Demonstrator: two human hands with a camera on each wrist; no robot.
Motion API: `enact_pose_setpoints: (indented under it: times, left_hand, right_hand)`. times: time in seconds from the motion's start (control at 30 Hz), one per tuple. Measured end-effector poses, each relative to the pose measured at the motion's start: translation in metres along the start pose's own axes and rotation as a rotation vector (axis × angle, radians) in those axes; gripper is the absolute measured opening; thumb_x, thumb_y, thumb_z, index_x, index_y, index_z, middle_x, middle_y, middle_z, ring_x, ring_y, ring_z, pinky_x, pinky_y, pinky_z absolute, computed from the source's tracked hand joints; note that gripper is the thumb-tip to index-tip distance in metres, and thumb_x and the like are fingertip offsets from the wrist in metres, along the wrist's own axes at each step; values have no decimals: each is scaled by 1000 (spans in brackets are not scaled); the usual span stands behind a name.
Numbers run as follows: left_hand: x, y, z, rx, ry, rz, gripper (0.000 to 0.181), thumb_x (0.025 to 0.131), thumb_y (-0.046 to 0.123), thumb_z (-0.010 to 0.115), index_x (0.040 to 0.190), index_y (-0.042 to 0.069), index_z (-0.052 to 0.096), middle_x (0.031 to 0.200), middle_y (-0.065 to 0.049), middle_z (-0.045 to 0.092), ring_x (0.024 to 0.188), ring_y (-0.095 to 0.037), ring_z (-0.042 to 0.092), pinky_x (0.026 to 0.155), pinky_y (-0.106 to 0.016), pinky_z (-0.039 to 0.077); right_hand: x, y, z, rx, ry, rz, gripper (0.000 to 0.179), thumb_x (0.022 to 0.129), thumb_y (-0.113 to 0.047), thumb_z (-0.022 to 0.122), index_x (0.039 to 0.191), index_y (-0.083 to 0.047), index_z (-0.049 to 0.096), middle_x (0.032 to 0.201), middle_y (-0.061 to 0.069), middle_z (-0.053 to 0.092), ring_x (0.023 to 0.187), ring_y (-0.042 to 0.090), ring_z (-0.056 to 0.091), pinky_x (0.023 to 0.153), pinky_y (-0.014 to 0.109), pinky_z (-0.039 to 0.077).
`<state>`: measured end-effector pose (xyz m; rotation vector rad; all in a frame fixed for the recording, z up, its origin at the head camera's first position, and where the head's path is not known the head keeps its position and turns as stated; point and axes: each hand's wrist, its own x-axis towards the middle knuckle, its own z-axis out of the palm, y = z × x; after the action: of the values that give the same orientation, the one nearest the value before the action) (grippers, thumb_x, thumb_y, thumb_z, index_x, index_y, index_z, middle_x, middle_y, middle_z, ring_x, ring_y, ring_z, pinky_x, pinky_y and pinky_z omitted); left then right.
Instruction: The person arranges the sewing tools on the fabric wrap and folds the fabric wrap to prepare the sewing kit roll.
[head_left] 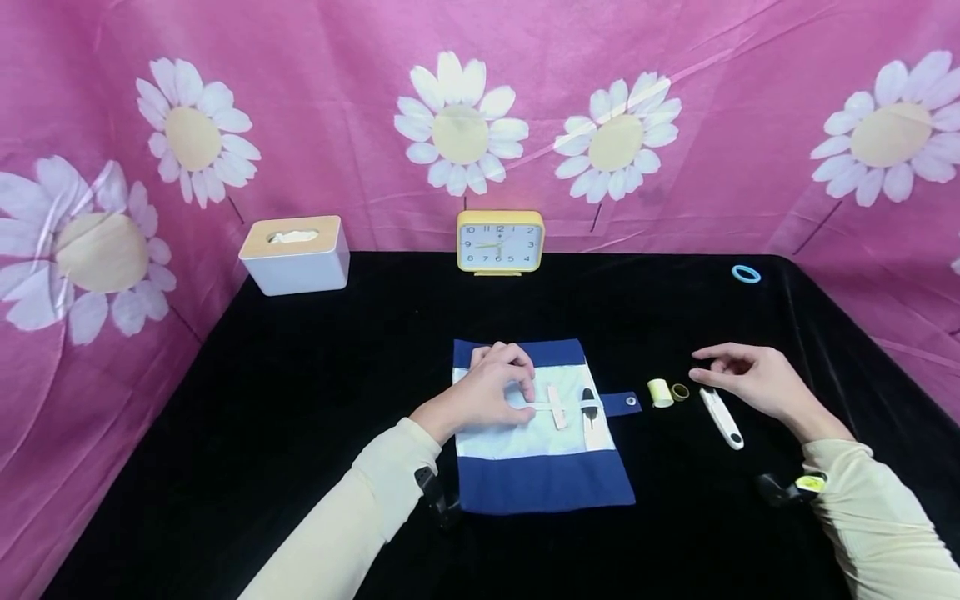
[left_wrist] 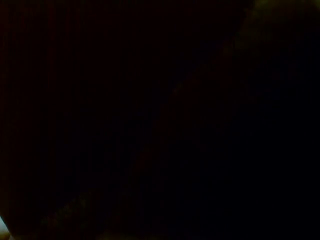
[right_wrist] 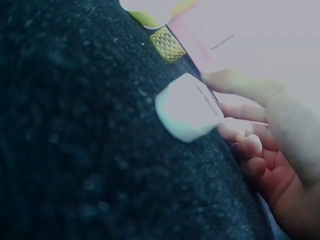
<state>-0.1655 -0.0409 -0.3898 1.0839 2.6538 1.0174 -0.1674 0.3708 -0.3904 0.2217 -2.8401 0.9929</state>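
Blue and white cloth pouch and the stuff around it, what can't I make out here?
Head view: the left hand hides part of the cloth pouch; whether its fingertips pinch anything is unclear.
Left wrist view: nearly all black, so no detail of the pouch shows.
Right wrist view: the thread spool is cut off by the top edge and washed out by glare.
Right wrist view: glare hides surface detail on the white tool.

The navy-and-white pouch (head_left: 543,483) lay unfolded — right of it sat a yellow spool (head_left: 661,393), gold thimble (head_left: 676,398) and white tool (head_left: 722,419).
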Motion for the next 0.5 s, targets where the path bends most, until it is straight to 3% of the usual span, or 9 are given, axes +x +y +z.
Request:
enact_pose_setpoints:
  times: [0.5]
  left_hand:
    - [-3, -2, -2, 14, 4, 33, 13, 80, 21, 82, 82, 16, 70, 118, 0, 58, 115, -19, 45, 108, -49, 26]
  right_hand:
    - [-4, 2, 2, 68, -75, -43, 29, 84, -21, 83, 108, -7, 75, 67, -10, 66, 59, 0, 52, 57, 22, 39]
